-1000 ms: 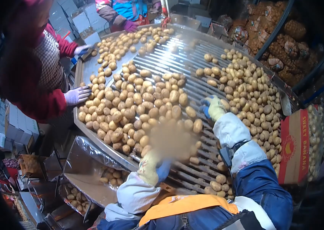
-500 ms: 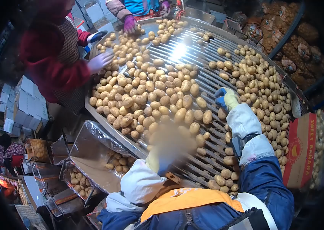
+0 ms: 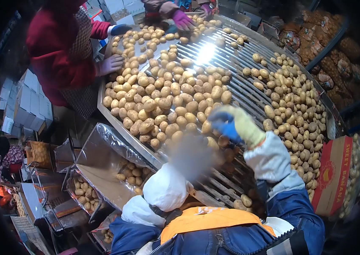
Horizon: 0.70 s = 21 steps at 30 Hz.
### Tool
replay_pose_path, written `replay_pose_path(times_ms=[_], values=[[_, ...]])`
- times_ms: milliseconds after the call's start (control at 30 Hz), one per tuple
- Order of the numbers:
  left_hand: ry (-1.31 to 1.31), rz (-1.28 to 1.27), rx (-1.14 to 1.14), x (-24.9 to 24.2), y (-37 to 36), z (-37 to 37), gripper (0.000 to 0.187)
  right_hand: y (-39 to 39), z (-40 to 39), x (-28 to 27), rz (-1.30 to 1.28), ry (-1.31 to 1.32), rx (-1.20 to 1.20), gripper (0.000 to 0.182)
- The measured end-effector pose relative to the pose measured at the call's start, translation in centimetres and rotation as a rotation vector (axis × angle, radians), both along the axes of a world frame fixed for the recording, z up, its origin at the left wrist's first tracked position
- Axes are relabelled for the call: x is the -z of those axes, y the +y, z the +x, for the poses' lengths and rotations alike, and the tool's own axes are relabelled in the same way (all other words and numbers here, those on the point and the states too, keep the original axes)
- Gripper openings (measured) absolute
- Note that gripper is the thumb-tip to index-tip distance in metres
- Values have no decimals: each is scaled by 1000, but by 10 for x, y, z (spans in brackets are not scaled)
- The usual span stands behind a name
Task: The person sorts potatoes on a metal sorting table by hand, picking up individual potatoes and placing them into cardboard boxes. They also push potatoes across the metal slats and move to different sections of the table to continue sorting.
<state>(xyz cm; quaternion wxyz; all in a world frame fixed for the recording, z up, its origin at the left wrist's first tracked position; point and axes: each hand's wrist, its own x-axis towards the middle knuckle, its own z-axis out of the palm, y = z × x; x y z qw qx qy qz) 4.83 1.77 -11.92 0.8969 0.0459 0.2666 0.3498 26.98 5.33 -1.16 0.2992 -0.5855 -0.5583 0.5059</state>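
My right hand (image 3: pixel 237 126), in a yellow and blue glove, reaches over potatoes (image 3: pixel 175 100) on the slatted metal table (image 3: pixel 238 95). Its fingers are bent and smeared by motion at the right edge of the main pile; whether they hold a potato is unclear. The left sleeve's white cuff (image 3: pixel 167 187) shows at the table's near edge. A grey blur covers the place in front of that cuff, and my left hand cannot be made out there. More potatoes (image 3: pixel 301 121) lie along the table's right side.
A person in a red top (image 3: pixel 58 51) works at the left edge, and purple-gloved hands (image 3: pixel 183 20) reach in at the far edge. Foil-lined boxes (image 3: pixel 103 170) of potatoes stand at the lower left. A red carton (image 3: pixel 334 176) stands at the right, near net sacks (image 3: pixel 324 42).
My right hand has moved left and nearer, from the bare slats to the main pile. My left hand has gone out of sight behind the blur. The purple-gloved hands have shifted right.
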Motion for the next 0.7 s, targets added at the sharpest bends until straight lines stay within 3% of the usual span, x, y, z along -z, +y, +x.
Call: replay_pose_path(times_ms=[67, 133, 200, 233, 267, 300, 367, 433, 600, 667, 700], values=[[132, 18, 32, 0, 1, -10, 40, 29, -3, -13, 32, -704, -9, 47], [150, 30, 35, 3, 0, -8, 36, 59, 12, 61, 174, -752, -72, 58], [-73, -30, 69, -11, 1, -7, 36, 78, 9, 80, 85, -684, -24, 61], [95, -148, 62, -32, 2, -4, 38, 83, 6, 86, -11, -614, 29, 64], [102, -159, 64, -19, -2, -6, 38, 78, 2, 63, -69, -588, -56, 60], [119, -81, 60, 3, -2, -6, 39, 70, 1, 53, 13, -705, -74, 59], [230, -17, 78, -7, 1, -8, 42, 64, 4, 47, 106, -824, -92, 58], [231, -32, 93, -3, 1, -13, 41, 59, 10, 46, -24, -802, -106, 59], [274, 26, 143, -11, -2, -19, 33, 44, 15, 47, -4, -930, -105, 61], [251, 39, 204, -21, -3, -19, 32, 36, 27, 58, 59, -665, 39, 63], [206, 71, 196, -6, -4, -21, 41, 26, 33, 68, 112, -376, 71, 59]])
